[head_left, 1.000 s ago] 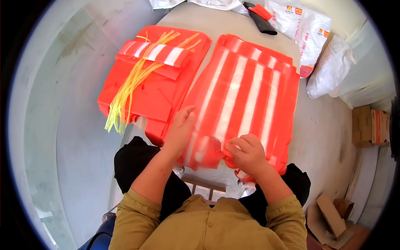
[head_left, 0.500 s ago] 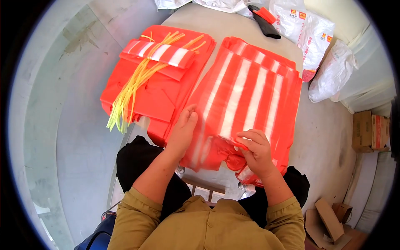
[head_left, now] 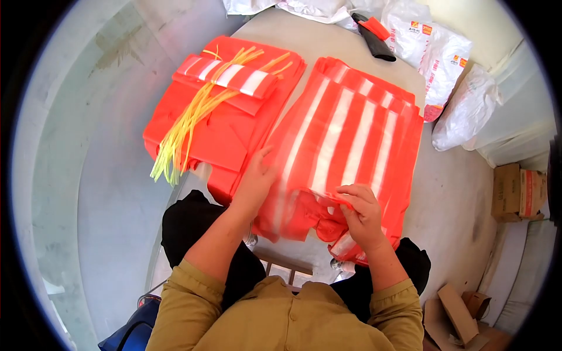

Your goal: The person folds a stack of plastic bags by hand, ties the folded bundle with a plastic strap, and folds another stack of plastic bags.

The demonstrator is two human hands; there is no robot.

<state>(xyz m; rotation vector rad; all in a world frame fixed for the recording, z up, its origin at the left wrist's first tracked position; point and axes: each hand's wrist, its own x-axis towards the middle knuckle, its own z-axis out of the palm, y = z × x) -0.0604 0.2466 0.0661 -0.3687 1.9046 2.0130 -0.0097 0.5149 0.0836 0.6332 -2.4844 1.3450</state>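
Observation:
A stack of red sheets with white stripes (head_left: pixel 363 126) lies in front of me, its near edge bunched and crumpled. My right hand (head_left: pixel 361 210) pinches the red material at that near edge between thumb and fingers. My left hand (head_left: pixel 256 181) rests at the stack's left edge with its fingers apart, holding nothing. To the left is a folded red pile (head_left: pixel 216 131), topped by a small striped folded piece (head_left: pixel 225 76) and a bundle of yellow-orange strips (head_left: pixel 190 123).
White printed bags (head_left: pixel 442 64) stand beyond the table (head_left: pixel 281 26) at the back right, near a black roll (head_left: pixel 374 44) with a red piece. A cardboard box (head_left: pixel 518 193) sits at the right, with opened cardboard (head_left: pixel 456 316) at the lower right.
My right hand has moved slightly right and up from its first position, and now pinches the stack's edge, which is more bunched. The view has shifted slightly.

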